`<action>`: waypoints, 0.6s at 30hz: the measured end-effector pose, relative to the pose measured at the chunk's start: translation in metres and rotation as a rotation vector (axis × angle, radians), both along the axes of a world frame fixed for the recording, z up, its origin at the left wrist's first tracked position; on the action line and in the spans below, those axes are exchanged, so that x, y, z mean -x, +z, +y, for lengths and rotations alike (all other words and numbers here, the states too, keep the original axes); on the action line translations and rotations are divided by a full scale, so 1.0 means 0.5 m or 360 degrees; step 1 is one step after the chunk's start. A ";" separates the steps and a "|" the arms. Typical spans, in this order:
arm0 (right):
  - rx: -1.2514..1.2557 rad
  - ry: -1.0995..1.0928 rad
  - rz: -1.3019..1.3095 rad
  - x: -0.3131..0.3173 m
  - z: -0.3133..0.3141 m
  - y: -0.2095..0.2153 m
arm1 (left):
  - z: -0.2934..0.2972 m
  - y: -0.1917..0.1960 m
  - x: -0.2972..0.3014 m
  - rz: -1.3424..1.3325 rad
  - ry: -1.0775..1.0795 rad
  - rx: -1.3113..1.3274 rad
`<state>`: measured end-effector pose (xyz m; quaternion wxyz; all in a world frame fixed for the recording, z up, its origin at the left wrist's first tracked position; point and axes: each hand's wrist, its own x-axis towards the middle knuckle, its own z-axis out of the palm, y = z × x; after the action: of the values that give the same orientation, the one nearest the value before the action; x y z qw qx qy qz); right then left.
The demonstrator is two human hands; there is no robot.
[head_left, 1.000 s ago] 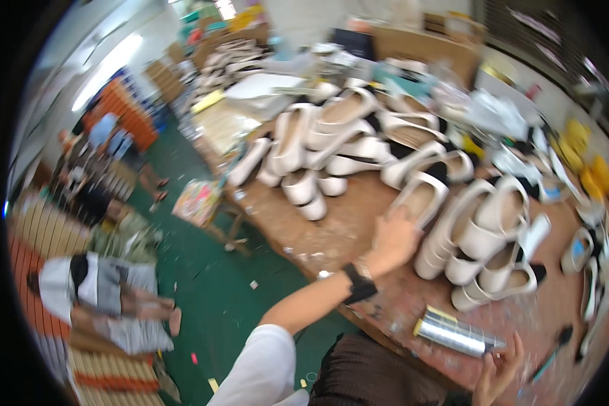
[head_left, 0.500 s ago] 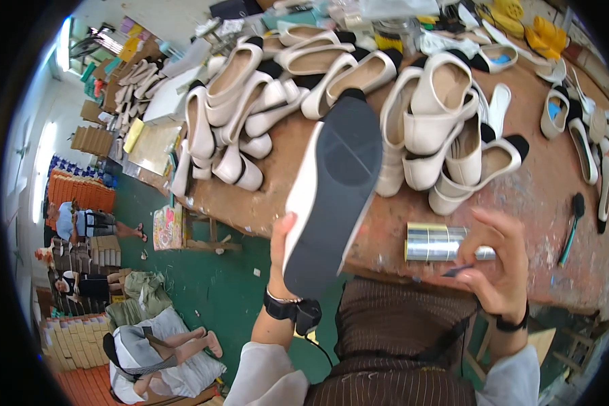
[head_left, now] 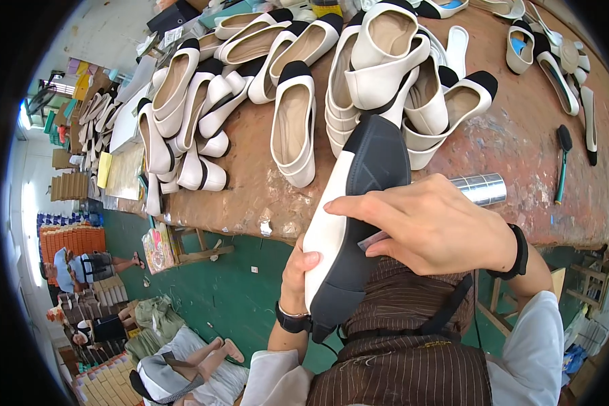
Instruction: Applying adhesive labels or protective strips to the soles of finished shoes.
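- Holding up a cream shoe [head_left: 348,243] before the body at the table's [head_left: 250,193] near edge, tilted, with black toe pointing away and black sole turned rightward.
- Gripping its heel end with the left hand [head_left: 296,277]: thumb against the cream side, other fingers hidden behind, so impossible to tell their spacing.
- Pinching a small greyish piece [head_left: 372,240] between thumb and fingers of the right hand [head_left: 433,223], with index stretched across to the shoe's cream side; seen nearly edge-on, so unclear whether printed.
- Partly behind that hand, on the table, a silvery roll [head_left: 482,189] divided into label-like squares; too small to read.
- Beyond, a stack of cream shoes [head_left: 386,74] and, to its left, a single shoe [head_left: 294,128].
- At far upper left, a dark box [head_left: 172,19], with any lettering illegible.
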<state>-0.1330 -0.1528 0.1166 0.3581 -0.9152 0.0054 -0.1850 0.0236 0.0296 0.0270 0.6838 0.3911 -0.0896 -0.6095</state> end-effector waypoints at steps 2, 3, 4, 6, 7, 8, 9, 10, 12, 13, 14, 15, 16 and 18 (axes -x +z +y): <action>0.0129 0.0027 0.0086 0.004 0.000 0.014 | 0.006 0.005 -0.002 -0.0004 -0.0020 -0.0014; 0.0173 -0.0075 0.0164 0.008 0.003 0.021 | 0.013 0.006 -0.004 -0.0027 -0.0074 -0.0024; 0.0226 -0.0188 0.0245 0.013 0.002 0.025 | 0.013 0.006 -0.005 -0.0046 -0.0137 -0.0022; 0.0182 -0.0399 0.0199 0.015 0.001 0.004 | 0.016 0.024 -0.011 -0.0051 -0.0183 -0.0072; 0.0133 -0.0604 0.0145 0.017 -0.001 -0.012 | 0.019 0.026 -0.016 -0.0099 -0.0261 -0.0100; 0.0145 -0.0624 0.0153 0.021 -0.002 -0.023 | 0.026 0.027 -0.023 -0.0148 -0.0339 -0.0129; 0.0032 -0.0823 0.0150 0.028 -0.004 -0.034 | 0.044 0.024 -0.030 -0.0347 -0.0288 -0.0207; -0.0082 -0.1011 0.0143 0.033 -0.007 -0.050 | 0.080 0.005 -0.045 -0.0461 -0.0162 -0.0309; -0.0135 -0.1634 0.0120 0.078 -0.031 -0.109 | 0.123 0.024 -0.101 -0.0766 0.0072 -0.0413; -0.0194 -0.1675 0.0140 0.101 -0.028 -0.126 | 0.144 0.056 -0.157 -0.0758 0.0071 -0.0430; -0.0248 -0.1718 0.0145 0.134 -0.036 -0.136 | 0.181 0.097 -0.208 -0.1484 0.0356 -0.0456; -0.0247 -0.1739 0.0178 0.169 -0.039 -0.153 | 0.212 0.123 -0.279 -0.2182 0.0618 -0.0463; -0.0043 -0.1641 0.0238 0.202 -0.037 -0.170 | 0.199 0.155 -0.422 -0.2881 0.0884 -0.0443; 0.0175 -0.1553 0.0310 0.219 -0.029 -0.194 | 0.036 0.308 -0.474 -0.2864 0.0442 -0.0680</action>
<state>-0.2427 -0.1674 0.0198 0.1788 -0.8365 0.4565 -0.2447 0.2606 0.0478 0.1809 0.3374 0.8406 -0.4237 0.0063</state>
